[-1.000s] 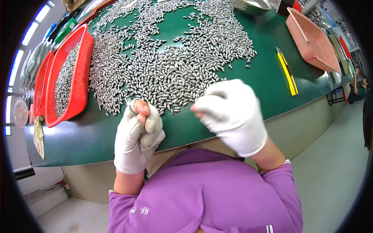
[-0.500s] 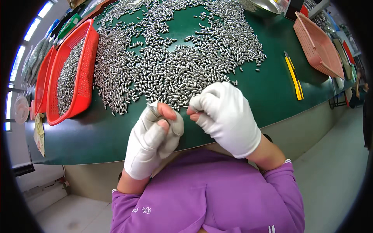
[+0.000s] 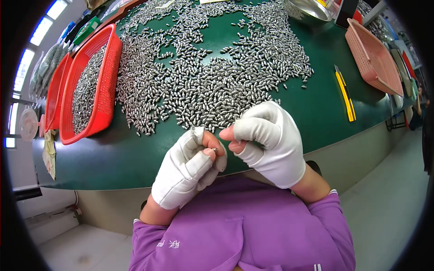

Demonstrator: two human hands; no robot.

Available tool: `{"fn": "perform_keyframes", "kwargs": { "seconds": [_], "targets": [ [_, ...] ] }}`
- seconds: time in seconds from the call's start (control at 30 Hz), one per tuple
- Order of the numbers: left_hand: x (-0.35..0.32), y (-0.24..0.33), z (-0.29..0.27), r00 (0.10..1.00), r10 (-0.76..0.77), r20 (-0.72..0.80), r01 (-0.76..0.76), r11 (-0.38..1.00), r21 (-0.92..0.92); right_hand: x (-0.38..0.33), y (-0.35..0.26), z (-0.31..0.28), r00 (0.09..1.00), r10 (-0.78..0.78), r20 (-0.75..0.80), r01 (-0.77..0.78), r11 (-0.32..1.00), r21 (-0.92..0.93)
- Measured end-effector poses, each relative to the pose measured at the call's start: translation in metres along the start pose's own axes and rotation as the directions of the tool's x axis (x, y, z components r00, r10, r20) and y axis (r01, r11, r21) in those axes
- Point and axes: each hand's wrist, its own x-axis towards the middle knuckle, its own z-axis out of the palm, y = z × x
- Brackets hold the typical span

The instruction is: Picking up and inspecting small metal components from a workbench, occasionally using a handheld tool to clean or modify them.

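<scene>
At the near edge of a green table (image 3: 135,158), we see two white-gloved hands with bare fingertips, drawn close together above the lap of a person in a purple top. The left hand (image 3: 187,169) is curled, its thumb and forefinger pinching one small silver metal piece (image 3: 214,149); the right hand (image 3: 266,140) is loosely fisted just beside it, thumb pointing toward the piece, and we cannot tell whether it holds anything. The piece sits right over the table's rim — if the pinch slackens, we judge it could drop past the edge into the lap or onto the floor, since the hold is only on bare fingertips and the piece is tiny and smooth. Just beyond the hands spreads a wide heap of loose metal pieces (image 3: 212,81), its nearest members lying close to the right knuckles; a sweep of either hand could scatter them. To the left stands a red mesh basket (image 3: 110,81) partly filled with the same pieces, with another red basket (image 3: 56,95) behind it. Well to the right lie a yellow utility knife (image 3: 346,95) and an empty pink basket (image 3: 373,58); a metal bowl (image 3: 312,9) sits at the far edge. Nothing stands between the hands and the heap.
</scene>
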Motion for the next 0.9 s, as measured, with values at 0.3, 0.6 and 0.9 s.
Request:
{"fn": "perform_keyframes", "kwargs": {
  "seconds": [0.3,0.6,0.9],
  "targets": [
    [-0.001,-0.005,0.002,0.997,0.029,-0.069,-0.028,1.0,0.014,-0.003,0.002,0.001,0.989,-0.07,0.131,0.086,0.989,-0.123],
    [-0.004,-0.005,-0.008,0.986,0.144,-0.08,-0.148,0.988,-0.047,0.0,-0.001,0.004,0.996,0.007,0.09,0.029,0.919,-0.394],
    [-0.004,-0.006,-0.013,0.973,0.204,-0.113,-0.213,0.973,-0.083,0.001,-0.001,0.008,0.932,0.093,0.35,0.139,0.8,-0.584]
  ]
}}
